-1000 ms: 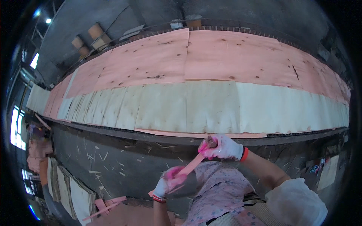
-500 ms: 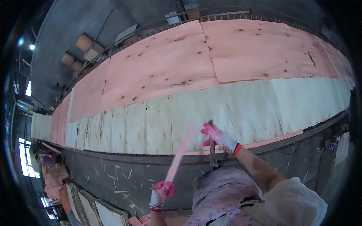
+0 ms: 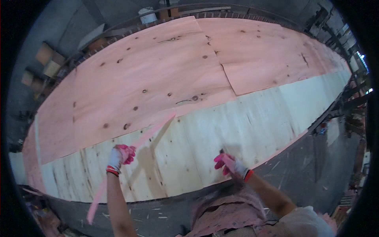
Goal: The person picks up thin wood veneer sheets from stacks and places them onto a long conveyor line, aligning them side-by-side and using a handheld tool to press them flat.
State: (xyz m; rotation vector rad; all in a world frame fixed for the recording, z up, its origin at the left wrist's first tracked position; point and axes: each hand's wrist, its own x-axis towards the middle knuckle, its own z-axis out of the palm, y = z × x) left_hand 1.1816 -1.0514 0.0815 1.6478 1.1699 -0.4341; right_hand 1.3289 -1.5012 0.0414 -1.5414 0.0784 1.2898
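Observation:
My left hand [image 3: 121, 155], in a white glove with pink-coated fingers, is closed round a long, thin pink veneer strip [image 3: 153, 131]. One end of the strip points up over the sheets; the other hangs past my forearm beyond the near edge. To the right, my right hand [image 3: 232, 164], gloved alike, is closed on a narrow dark tool [image 3: 222, 151]. Only a small end of it shows above the fingers, so its kind is unclear. Below both hands lies a pale veneer sheet [image 3: 197, 146], beside large pink veneer sheets [image 3: 158, 75] with dark knots farther off.
Cardboard boxes [image 3: 49, 59] stand on the floor beyond the far left edge. A white bucket [image 3: 147, 15] is at the back. Veneer scraps [image 3: 160, 213] litter the grey floor near me. Dark beams [image 3: 355, 102] stand at the right end.
My left hand has risen with the pink strip from below the near edge to over the pale sheet. My right hand still grips the dark tool. The view has shifted.

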